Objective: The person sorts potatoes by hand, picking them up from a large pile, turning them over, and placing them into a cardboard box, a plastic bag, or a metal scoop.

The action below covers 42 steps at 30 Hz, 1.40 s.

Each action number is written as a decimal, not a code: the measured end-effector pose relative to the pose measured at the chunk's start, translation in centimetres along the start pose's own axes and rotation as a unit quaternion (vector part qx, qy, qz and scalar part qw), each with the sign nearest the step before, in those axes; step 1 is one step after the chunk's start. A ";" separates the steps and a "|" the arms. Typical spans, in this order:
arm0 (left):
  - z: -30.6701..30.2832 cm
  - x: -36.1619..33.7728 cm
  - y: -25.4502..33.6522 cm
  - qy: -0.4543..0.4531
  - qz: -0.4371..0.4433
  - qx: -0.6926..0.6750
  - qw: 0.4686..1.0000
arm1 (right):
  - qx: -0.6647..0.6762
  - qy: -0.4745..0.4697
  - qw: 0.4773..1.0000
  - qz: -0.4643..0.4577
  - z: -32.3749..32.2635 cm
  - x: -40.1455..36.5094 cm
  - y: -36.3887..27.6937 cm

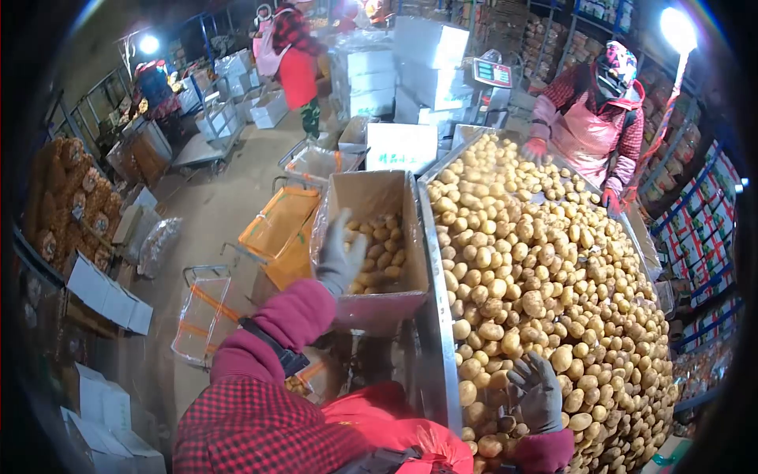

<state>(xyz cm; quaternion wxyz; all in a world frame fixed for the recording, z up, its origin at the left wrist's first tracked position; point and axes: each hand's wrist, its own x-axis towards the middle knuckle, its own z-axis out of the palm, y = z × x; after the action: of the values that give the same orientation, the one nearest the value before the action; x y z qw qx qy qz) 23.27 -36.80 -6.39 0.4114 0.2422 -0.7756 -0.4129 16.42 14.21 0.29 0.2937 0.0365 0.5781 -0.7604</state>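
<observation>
My left hand (341,257), in a grey glove, is at the near left side of an open cardboard box (369,183). Its fingers stretch out over the box, with nothing visible in them. Potatoes (383,249) cover the bottom of this box, and clear plastic lines it. Over the near part of a large heap of potatoes (545,292) is my right hand (541,397), also gloved in grey. Its fingers are apart and slightly bent, and I see no potato gripped. A metal edge (442,340) runs between the box and the heap.
Across the heap stands a co-worker (588,130) with red-gloved hands at its far edge. White boxes (430,71) and a scale display (492,73) are at the back. Orange-lined crates (276,221) and a wire-framed cart (204,316) stand left. Another person (296,59) is farther back.
</observation>
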 end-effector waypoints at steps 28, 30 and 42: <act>45.8 3.1 19.5 -0.367 0.462 0.279 0.757 | 0.203 0.066 0.977 -0.007 -7.0 5.2 -5.0; 46.8 3.6 18.3 -0.336 0.523 0.246 0.744 | 0.223 0.055 0.973 -0.013 -7.1 5.2 -5.0; 56.4 8.3 19.9 -0.399 0.351 0.329 0.780 | 0.244 0.057 0.968 0.030 -7.4 5.6 -5.5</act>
<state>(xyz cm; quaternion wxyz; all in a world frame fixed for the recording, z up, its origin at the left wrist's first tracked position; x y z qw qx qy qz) -29.21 -7.10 -4.09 0.0766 -0.1132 -0.9904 -0.0193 6.94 19.51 0.36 0.2649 0.1676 0.3896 -0.8660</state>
